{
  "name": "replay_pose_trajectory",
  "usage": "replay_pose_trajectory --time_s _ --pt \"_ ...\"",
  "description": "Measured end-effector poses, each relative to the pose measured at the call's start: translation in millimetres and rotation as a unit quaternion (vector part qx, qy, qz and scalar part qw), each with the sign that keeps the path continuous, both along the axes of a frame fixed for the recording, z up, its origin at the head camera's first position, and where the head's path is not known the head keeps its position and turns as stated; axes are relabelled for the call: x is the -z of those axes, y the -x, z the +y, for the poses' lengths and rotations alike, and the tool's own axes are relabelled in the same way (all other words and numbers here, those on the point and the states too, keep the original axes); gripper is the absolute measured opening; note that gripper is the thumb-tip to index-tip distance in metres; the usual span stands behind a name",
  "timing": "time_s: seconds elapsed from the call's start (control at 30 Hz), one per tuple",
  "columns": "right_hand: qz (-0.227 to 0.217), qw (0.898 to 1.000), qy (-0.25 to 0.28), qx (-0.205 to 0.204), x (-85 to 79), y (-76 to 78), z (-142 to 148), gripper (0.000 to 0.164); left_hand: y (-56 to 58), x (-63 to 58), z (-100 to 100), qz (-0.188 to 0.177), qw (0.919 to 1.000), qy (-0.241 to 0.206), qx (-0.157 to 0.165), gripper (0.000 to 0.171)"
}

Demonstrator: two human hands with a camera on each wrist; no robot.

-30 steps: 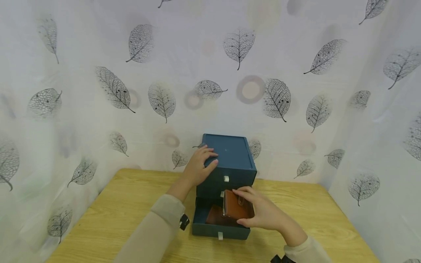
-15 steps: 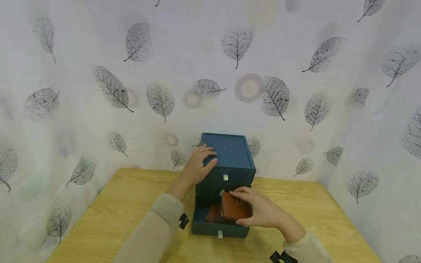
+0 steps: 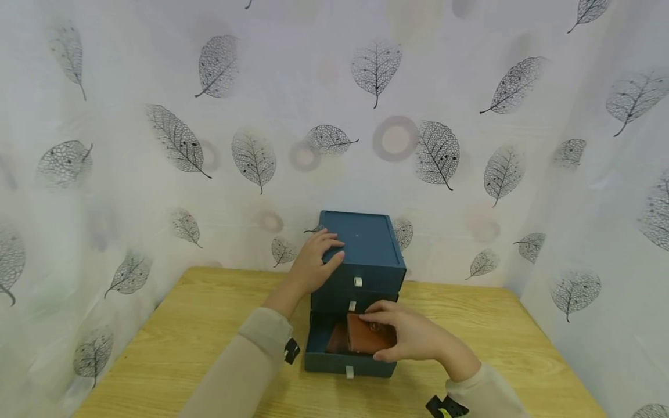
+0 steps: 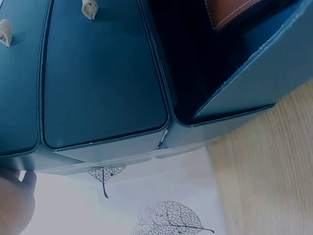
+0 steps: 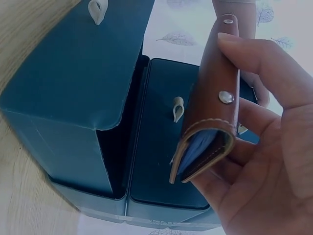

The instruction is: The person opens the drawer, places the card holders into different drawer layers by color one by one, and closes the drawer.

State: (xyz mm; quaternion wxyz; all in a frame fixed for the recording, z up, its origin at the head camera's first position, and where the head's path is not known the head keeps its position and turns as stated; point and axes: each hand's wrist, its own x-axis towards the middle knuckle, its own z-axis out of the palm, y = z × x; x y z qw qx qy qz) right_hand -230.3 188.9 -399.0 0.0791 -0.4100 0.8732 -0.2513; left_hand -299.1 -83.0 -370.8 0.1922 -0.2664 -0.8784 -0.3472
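Note:
My right hand (image 3: 415,332) grips a brown leather card holder (image 3: 369,335) with snap studs, thumb at the near edge and fingers at the far one. In the right wrist view the card holder (image 5: 210,93) shows clear sleeves inside its fold. It hangs over the pulled-out bottom drawer (image 3: 326,364) of a dark blue drawer box (image 3: 360,241). Another brown leather item (image 3: 337,338) lies inside that drawer, partly hidden behind the card holder. My left hand (image 3: 315,262) rests on the top left edge of the box, fingers spread over it.
Two upper drawers are closed, with pale loop tabs such as the middle tab (image 4: 89,9). The box stands toward the back of a wooden table (image 3: 219,331), close to a leaf-print curtain (image 3: 313,87).
My right hand has moved the card holder slightly left and down, lower into the open drawer, tilting it flatter. The left hand stays where it was on the box.

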Motion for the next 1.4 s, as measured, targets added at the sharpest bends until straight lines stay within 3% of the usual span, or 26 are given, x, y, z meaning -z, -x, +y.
replay_pose_trajectory --time_s 0.3,1.4 --pt "-0.002 1.000 -0.023 -0.006 0.6 1.6 -5 0.062 -0.1 -1.4 0 -0.014 0.9999 0.001 0.001 0.041" --pt "0.022 0.998 -0.052 0.023 17.6 6.0 -19 0.059 1.9 2.0 0 0.005 1.0000 -0.007 0.000 0.040"
